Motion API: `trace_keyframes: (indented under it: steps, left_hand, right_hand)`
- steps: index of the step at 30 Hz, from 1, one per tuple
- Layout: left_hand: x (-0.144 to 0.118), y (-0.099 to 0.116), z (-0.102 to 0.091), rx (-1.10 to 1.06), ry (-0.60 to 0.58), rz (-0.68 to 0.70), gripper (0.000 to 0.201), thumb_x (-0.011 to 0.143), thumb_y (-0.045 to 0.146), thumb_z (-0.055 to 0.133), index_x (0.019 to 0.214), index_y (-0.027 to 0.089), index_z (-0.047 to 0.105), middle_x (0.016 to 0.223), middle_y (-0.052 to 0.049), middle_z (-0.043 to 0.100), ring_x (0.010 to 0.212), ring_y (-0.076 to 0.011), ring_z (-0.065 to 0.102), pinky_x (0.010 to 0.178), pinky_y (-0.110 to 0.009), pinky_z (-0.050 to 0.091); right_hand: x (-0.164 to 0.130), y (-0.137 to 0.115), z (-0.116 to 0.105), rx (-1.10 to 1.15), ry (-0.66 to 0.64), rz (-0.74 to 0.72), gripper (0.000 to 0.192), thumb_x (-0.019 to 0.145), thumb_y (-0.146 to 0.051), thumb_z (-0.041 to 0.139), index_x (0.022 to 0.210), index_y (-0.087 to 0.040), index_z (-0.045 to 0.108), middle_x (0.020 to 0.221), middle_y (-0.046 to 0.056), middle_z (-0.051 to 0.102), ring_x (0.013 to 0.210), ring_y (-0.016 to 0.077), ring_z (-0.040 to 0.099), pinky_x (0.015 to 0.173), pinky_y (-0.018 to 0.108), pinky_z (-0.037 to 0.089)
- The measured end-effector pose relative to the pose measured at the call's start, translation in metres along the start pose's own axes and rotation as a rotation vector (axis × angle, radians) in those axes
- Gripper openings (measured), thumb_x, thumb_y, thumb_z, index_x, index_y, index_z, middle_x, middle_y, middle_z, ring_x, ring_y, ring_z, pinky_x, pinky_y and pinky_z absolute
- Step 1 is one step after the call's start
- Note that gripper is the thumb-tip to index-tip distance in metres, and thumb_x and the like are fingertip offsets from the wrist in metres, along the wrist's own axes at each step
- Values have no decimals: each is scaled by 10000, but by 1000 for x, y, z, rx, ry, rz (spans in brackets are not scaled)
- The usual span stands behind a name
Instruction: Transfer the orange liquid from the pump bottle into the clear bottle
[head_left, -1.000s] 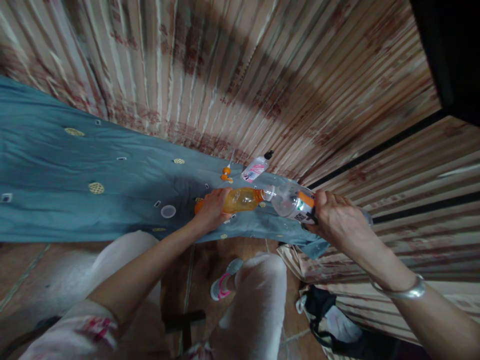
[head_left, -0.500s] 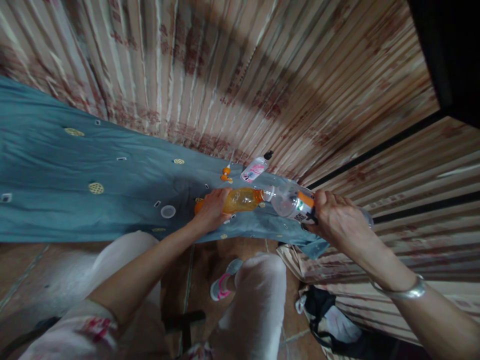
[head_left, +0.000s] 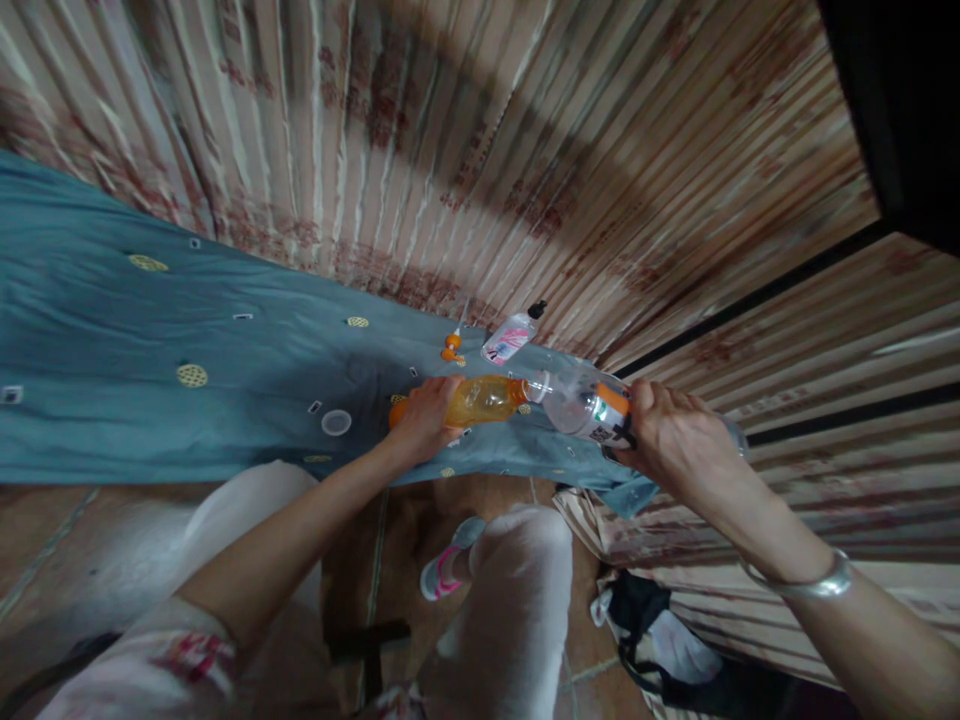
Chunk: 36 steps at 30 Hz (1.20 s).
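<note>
My left hand point(head_left: 427, 415) is wrapped round the body of an orange spray bottle without its head point(head_left: 487, 400), tilted with its mouth to the right. A clear plastic bottle with a printed label point(head_left: 574, 400) lies tipped in my right hand point(head_left: 667, 425), its neck meeting the orange bottle's mouth. Whether liquid passes between them I cannot make out. Just behind, an orange spray head with a thin tube point(head_left: 451, 347) rests on the teal cloth. Beside it lies a clear pump bottle with pink print and a black top point(head_left: 510, 338).
A round clear cap point(head_left: 336, 423) sits on the teal patterned cloth point(head_left: 285, 330), left of my left hand. Pleated curtain point(head_left: 375, 150) rises behind and to the right, crossed by black bars point(head_left: 750, 295). A dark bag point(head_left: 652, 630) stands low on the right.
</note>
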<state>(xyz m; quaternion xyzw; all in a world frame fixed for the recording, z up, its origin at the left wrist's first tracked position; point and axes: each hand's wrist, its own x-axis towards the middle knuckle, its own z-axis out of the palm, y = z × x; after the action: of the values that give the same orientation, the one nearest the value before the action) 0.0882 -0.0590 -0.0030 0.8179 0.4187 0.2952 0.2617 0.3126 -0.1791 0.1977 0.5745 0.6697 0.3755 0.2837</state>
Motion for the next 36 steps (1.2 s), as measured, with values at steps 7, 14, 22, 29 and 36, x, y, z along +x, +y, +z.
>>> trace_keyframes:
  steps: [7,14,22,29,36]
  left_hand:
    - [0,0,0,1,-1,-2,695,737,146,783,1352,176,460,1347,-149,622,1292,-333,579,1072,-492,478]
    - [0,2,-2,0,-8,5,695,743,143,770,1355,207,447,1349,-133,624,1304,-327,575,1078,-492,468]
    - [0,1,0,-5,-14,5,704,756,152,773,1377,167,441,1389,-164,596,1325,-329,558,1090,-485,460]
    - [0,2,-2,-6,-7,-15,700,738,138,773,1361,190,458,1355,-140,618,1307,-325,574,1081,-484,471]
    - [0,2,-4,-19,4,-14,697,733,135,772,1354,187,459,1350,-142,618,1300,-326,578,1083,-486,473]
  right_hand:
    - [-1,0,2,0,-4,0,488,697,-409,844,948,-93,570,840,132,647,778,267,630,715,325,388]
    - [-1,2,1,11,-38,4,471,712,-405,835,944,-90,574,832,134,647,782,272,644,713,330,412]
    - [-1,1,-3,4,-37,-3,474,704,-406,848,936,-89,581,819,125,648,775,278,660,712,329,432]
    - [0,0,-2,3,-14,2,491,709,-427,840,946,-88,575,829,127,646,777,271,651,711,325,419]
    - [2,1,-2,-3,-2,-8,490,723,-422,821,971,-78,575,835,131,640,773,269,628,711,327,401]
